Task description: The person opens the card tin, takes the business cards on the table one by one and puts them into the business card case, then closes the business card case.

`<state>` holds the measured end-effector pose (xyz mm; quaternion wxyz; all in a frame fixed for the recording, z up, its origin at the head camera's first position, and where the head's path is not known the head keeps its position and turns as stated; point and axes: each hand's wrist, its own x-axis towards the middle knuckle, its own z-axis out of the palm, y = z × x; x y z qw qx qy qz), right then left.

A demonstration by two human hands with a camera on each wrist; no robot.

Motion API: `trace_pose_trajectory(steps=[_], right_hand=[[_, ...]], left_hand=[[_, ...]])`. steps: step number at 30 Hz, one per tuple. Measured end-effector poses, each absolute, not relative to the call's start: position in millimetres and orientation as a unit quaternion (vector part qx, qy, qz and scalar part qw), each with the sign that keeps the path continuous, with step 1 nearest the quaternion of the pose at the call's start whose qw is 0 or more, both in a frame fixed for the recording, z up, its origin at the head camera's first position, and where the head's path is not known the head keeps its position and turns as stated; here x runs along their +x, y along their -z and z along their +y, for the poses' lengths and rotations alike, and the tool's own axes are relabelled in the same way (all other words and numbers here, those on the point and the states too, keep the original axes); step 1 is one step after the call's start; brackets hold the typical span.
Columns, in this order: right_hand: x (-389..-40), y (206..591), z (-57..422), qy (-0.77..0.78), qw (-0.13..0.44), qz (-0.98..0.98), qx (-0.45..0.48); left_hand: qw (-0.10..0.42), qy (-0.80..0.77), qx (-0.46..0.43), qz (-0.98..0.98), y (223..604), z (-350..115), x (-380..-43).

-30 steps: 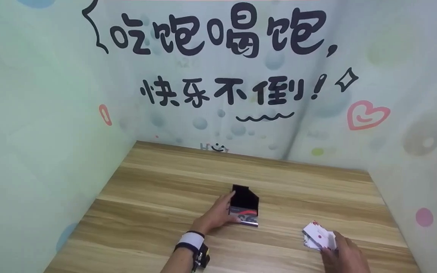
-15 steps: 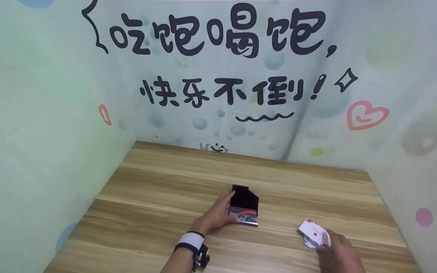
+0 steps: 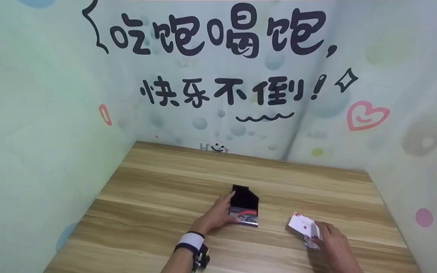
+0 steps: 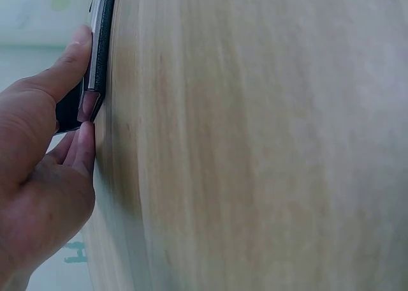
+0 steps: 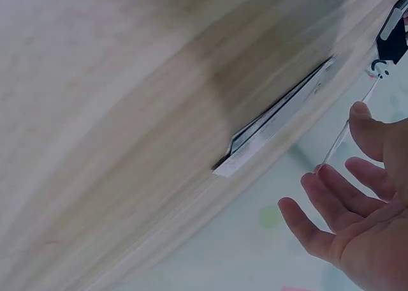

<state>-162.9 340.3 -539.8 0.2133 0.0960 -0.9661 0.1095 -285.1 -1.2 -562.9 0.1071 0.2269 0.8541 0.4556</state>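
Note:
A business card case [image 3: 244,217], black inside with a grey and red front, lies on the table with its lid up. My left hand [image 3: 215,215] grips its left side; in the left wrist view thumb and fingers pinch the case [image 4: 99,61]. To the right, my right hand [image 3: 334,240] pinches a white card [image 3: 301,224] with a red dot. The right wrist view shows this card [image 5: 341,138] edge-on, between thumb and fingertips and raised off the table. Below it lies a small loose stack of cards [image 5: 277,125], partly hidden by the held card and hand in the head view.
The wood-grain table [image 3: 157,178] is bounded by pale printed walls [image 3: 218,91] at the back and sides. A wristband with a small camera [image 3: 201,256] sits on the left wrist. Bare table lies between the case and the cards.
My right hand has lifted the white card off the stack and moved it leftward, toward the case. The left hand and the case have stayed in place.

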Motion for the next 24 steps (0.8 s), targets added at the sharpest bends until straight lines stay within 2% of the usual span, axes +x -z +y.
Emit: trace_pose_trajectory(steps=[6,12,15,24], right_hand=[[-170.1,542.4,334.7,-0.104,0.26,-0.951,0.132],[-179.7,544.0,326.0,-0.097,0.227,-0.959,0.14],[-184.0,548.2,321.5,-0.093,0.232,-0.956,0.153],[-198.5,556.9,312.2,-0.092,0.302,-0.925,0.213]], left_hand=[[0.113,-0.452,0.222,0.857,562.5,-0.7,-284.4],[0.107,-0.449,0.221,0.859,562.6,-1.5,-285.7],[0.107,-0.452,0.222,0.857,564.1,-2.0,-284.5],[0.101,-0.451,0.226,0.858,563.9,-1.5,-283.9]])
